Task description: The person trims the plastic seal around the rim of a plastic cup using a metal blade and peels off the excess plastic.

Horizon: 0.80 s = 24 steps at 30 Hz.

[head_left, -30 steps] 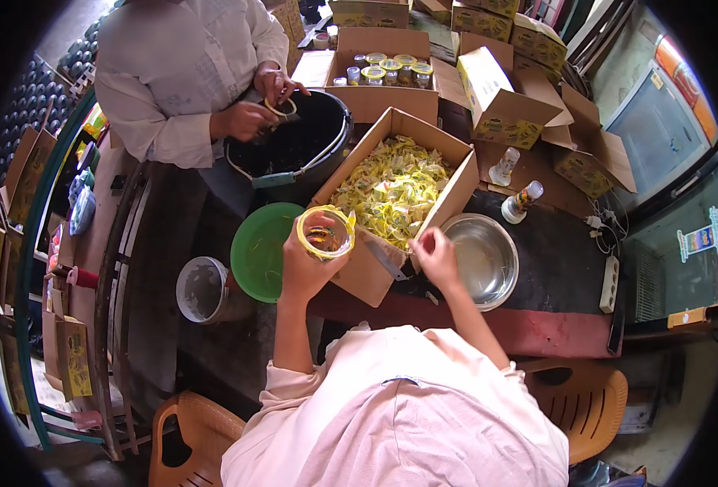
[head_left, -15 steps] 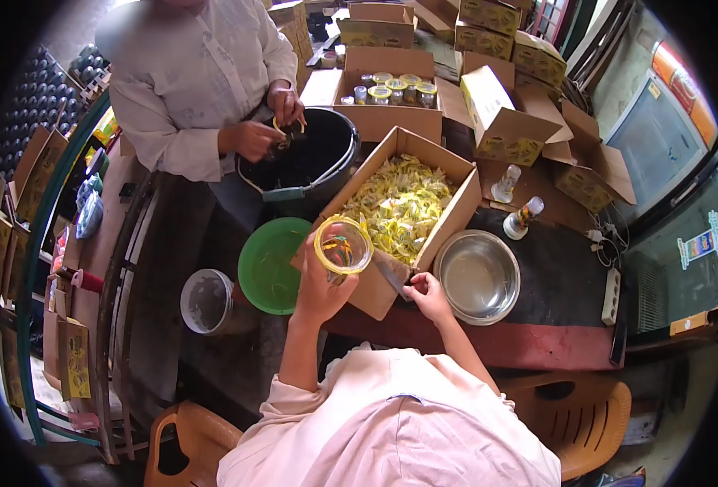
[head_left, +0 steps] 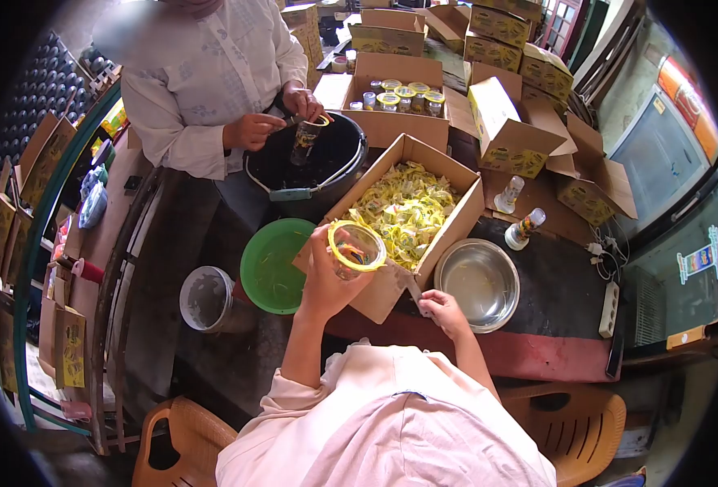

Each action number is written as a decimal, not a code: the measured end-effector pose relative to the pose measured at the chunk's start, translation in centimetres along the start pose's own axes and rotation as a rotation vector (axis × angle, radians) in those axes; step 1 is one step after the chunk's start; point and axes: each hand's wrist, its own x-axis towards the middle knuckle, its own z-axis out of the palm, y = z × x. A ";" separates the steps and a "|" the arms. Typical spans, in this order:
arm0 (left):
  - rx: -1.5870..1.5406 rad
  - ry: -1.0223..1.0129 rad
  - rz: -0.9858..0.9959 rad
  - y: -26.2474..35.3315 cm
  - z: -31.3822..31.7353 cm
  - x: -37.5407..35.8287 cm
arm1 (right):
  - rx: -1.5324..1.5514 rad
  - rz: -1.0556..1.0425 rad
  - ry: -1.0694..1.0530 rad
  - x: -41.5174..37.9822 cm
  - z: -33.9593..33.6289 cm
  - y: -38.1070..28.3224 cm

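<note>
My left hand is wrapped round a clear plastic jar with a yellow band at its rim. The jar tilts toward me, and coloured marks show through it. In my right hand is a knife, its grey blade pointing up toward the box; my fingers hide the handle. An open cardboard box full of yellow-printed plastic wraps lies just beyond both hands. To the right of my right hand stands a steel bowl.
A green basin, a whitish bucket and a black bucket stand left. Across the table a co-worker holds another jar. Two upright jars stand right. A carton of lidded jars is behind.
My right hand and the knife have moved slightly down and right, away from the jar. The co-worker's jar now shows upright over the black bucket. The whole view has shifted a little.
</note>
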 end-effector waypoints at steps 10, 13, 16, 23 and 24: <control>0.218 -0.035 0.136 0.5 0.3 2.0 | -0.789 -1.140 0.440 -2.3 3.7 -16.1; 0.198 -0.072 0.178 0.7 0.5 3.3 | -0.914 -1.267 0.437 -2.4 4.6 -18.3; 0.186 -0.066 0.213 1.4 0.6 3.9 | -1.021 -1.327 0.395 -2.6 5.0 -19.6; 0.296 -0.084 0.241 1.7 0.4 3.9 | -1.214 -1.336 0.395 -2.3 5.1 -19.0; 0.306 -0.085 0.245 1.7 0.3 3.9 | -1.226 -1.339 0.392 -2.4 5.1 -18.9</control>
